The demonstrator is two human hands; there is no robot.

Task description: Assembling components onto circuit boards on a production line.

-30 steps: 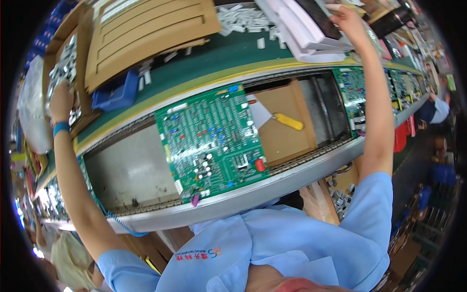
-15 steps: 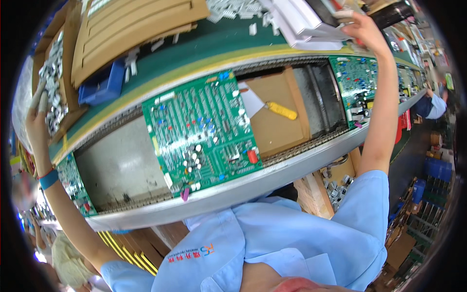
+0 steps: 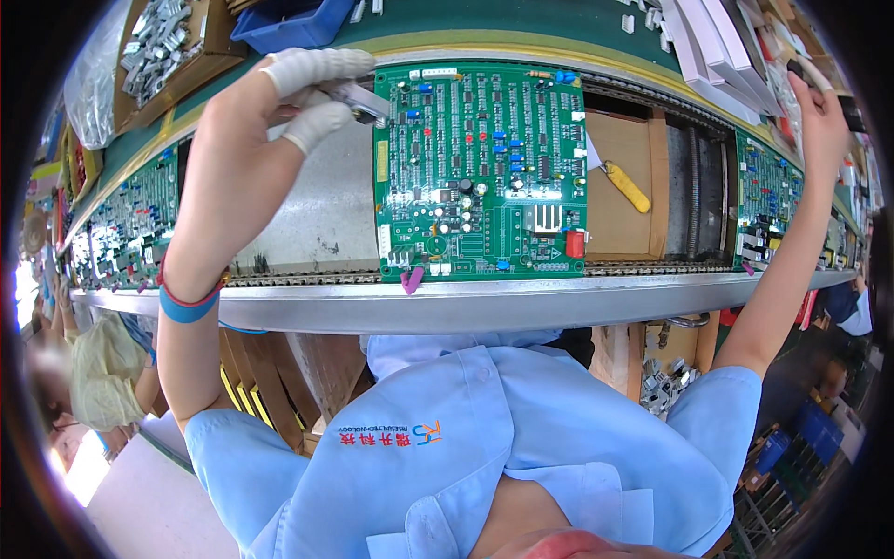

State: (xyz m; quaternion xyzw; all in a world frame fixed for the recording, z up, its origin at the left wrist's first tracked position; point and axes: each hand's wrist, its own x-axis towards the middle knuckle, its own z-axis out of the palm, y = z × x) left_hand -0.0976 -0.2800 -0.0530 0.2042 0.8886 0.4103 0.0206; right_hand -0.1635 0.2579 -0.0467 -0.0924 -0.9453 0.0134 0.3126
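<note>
My left hand [image 3: 250, 149], with white covers on its fingertips, pinches a small silvery metal part with a dark end [image 3: 361, 99]. It holds the part at the upper left edge of a green circuit board [image 3: 481, 177]. The board lies across the rails of a conveyor and carries many small components, among them a red block at its lower right and a purple piece at its lower left edge. Far off to the right, my right hand [image 3: 825, 126] has its fingers closed beside white cartons. What those fingers hold is too small to make out.
A cardboard box of metal parts [image 3: 163, 47] and a blue bin [image 3: 289, 26] stand at the back left. White cartons [image 3: 712, 56] are at the back right. A yellow-handled tool [image 3: 628, 188] lies under the rails. More boards [image 3: 768, 200] sit along the conveyor [image 3: 559, 303].
My left hand has come from the box of metal parts to the board with a metal part in its fingers. My right hand stays far right; the whole view has turned.
</note>
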